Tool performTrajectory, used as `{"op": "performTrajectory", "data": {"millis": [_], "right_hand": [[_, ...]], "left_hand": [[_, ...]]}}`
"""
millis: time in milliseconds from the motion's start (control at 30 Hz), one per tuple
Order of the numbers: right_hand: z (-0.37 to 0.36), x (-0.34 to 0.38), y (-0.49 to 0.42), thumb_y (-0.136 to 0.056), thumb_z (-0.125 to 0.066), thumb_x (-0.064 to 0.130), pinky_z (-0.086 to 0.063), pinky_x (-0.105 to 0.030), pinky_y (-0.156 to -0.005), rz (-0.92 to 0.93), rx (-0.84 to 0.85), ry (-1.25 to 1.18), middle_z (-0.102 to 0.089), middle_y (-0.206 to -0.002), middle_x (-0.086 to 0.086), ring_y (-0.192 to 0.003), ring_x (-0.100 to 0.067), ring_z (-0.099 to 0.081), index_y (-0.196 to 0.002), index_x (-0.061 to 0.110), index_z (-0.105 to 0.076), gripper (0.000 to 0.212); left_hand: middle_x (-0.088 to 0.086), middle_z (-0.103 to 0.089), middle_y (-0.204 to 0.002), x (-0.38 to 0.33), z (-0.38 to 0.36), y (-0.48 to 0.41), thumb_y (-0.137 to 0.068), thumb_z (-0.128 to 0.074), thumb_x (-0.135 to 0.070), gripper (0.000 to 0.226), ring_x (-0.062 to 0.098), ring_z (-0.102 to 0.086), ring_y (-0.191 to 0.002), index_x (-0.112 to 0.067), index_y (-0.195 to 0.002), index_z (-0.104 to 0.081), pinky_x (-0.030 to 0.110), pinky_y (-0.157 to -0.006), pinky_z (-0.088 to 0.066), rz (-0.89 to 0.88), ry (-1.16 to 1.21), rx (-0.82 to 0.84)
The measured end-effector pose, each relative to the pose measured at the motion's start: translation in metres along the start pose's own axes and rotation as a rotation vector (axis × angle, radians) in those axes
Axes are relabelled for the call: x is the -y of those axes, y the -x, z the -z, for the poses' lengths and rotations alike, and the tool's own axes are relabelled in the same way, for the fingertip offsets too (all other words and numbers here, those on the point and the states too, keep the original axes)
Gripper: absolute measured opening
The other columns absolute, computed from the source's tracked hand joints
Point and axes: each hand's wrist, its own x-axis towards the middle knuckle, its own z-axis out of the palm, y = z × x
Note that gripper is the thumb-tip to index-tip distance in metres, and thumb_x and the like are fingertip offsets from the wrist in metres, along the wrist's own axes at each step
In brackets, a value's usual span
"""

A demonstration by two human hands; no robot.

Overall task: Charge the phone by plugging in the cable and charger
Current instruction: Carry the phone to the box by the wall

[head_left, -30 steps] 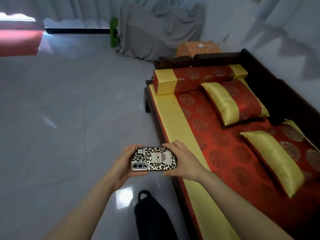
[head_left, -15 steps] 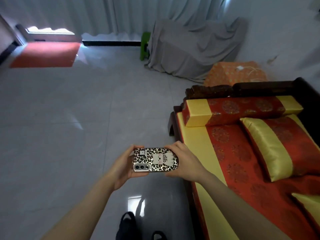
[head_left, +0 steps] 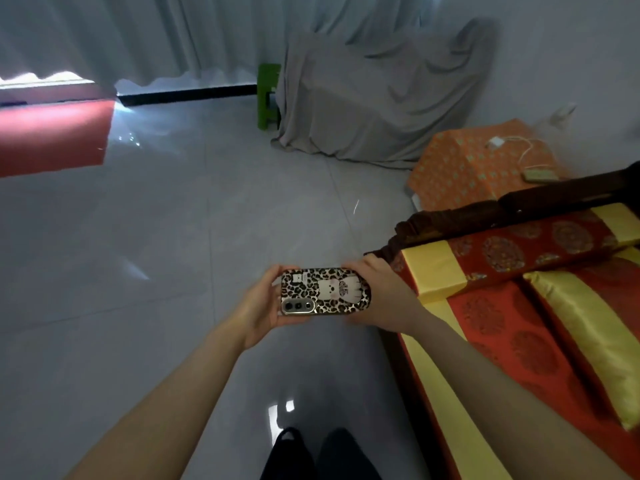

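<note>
A phone [head_left: 323, 292] in a leopard-print case lies sideways between both hands, its back and camera facing me. My left hand [head_left: 261, 306] grips its left end and my right hand [head_left: 384, 296] grips its right end. Far off at the right, a white charger [head_left: 495, 143] with a white cable [head_left: 528, 150] lies on an orange-covered box [head_left: 460, 168]. A small flat beige object [head_left: 537, 174] rests at the cable's near end. A white wall socket [head_left: 562, 112] shows on the wall beyond the box.
A wooden bench [head_left: 450, 220] with red and gold cushions [head_left: 502, 251] fills the right side. A grey-draped piece of furniture [head_left: 381, 91] and a green stool [head_left: 268, 95] stand at the back. A red mat [head_left: 52, 136] lies at the far left. Glossy tiled floor [head_left: 173, 237] stretches ahead.
The view has swung left and forward along the bench. The orange box with the charger has come closer at the right. Both hands keep the same hold on the phone.
</note>
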Motion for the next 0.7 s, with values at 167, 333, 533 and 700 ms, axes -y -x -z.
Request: {"op": "performTrajectory", "data": {"millis": [167, 333, 533, 700], "right_hand": [[0.028, -0.028, -0.086, -0.056, -0.088, 0.025, -0.048, -0.036, -0.088, -0.025, -0.05, -0.035, -0.052, -0.117, -0.006, -0.106, -0.022, -0.052, -0.128, 0.013, -0.051, 0.081], [0.062, -0.073, -0.181, -0.058, -0.088, 0.027, -0.045, -0.041, -0.093, -0.044, -0.082, -0.034, -0.05, -0.12, -0.008, -0.109, -0.023, -0.048, -0.131, 0.013, -0.049, 0.083], [0.112, -0.133, -0.284, -0.057, -0.091, 0.026, -0.04, -0.036, -0.096, -0.114, -0.089, -0.057, -0.048, -0.124, -0.011, -0.112, -0.025, -0.046, -0.133, 0.01, -0.048, 0.088], [0.153, -0.177, -0.35, -0.057, -0.092, 0.027, -0.041, -0.037, -0.099, -0.186, -0.114, -0.102, -0.045, -0.127, -0.009, -0.116, -0.023, -0.044, -0.135, 0.014, -0.047, 0.091]], "left_hand": [[0.011, -0.072, -0.101, -0.074, -0.005, -0.085, -0.1, -0.03, -0.038, 0.04, 0.034, -0.069, -0.092, -0.02, -0.109, -0.064, 0.045, -0.066, -0.06, -0.003, -0.032, 0.031], [0.013, -0.073, -0.101, -0.143, -0.023, -0.178, -0.098, -0.036, -0.034, 0.034, 0.035, -0.07, -0.091, -0.02, -0.11, -0.065, 0.045, -0.066, -0.059, -0.003, -0.079, 0.039], [0.01, -0.077, -0.095, -0.23, -0.055, -0.286, -0.094, -0.04, -0.035, 0.033, 0.034, -0.075, -0.085, -0.023, -0.104, -0.07, 0.047, -0.068, -0.059, 0.018, -0.124, 0.048], [0.013, -0.074, -0.101, -0.294, -0.092, -0.36, -0.095, -0.039, -0.034, 0.035, 0.036, -0.072, -0.089, -0.02, -0.107, -0.069, 0.047, -0.069, -0.06, 0.058, -0.143, 0.079]]}}
